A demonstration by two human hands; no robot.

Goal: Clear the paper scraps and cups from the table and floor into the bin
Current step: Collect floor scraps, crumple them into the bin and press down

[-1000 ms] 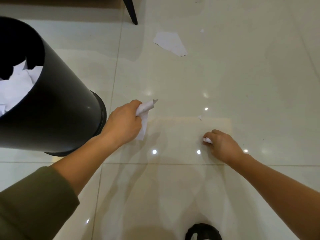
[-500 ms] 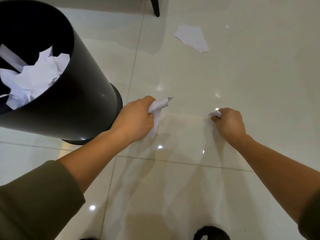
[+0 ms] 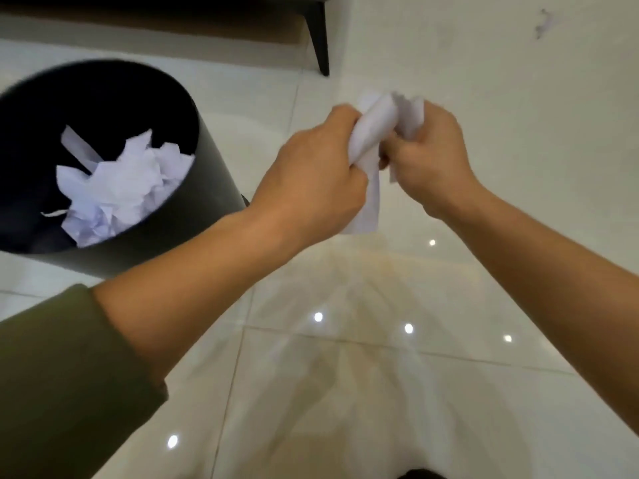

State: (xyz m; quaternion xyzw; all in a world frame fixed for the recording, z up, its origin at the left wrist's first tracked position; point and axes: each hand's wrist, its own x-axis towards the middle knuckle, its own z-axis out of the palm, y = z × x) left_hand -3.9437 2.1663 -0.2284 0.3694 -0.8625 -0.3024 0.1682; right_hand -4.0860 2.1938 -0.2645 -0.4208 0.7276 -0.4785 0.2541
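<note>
Hands meet above the tiled floor [image 3: 345, 375]: left hand [image 3: 311, 178] and right hand [image 3: 432, 157] both clench one wad of paper scraps [image 3: 371, 133]. Black bin [image 3: 193, 216], already holding crumpled paper, stands to their left, nearer the left hand.

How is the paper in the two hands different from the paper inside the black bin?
The paper in the hands is gripped by the left hand and right hand, above the floor; the paper in the bin lies loose. The held paper is a small bunch; the binned paper is a bigger heap. Both are white and crumpled.
</note>
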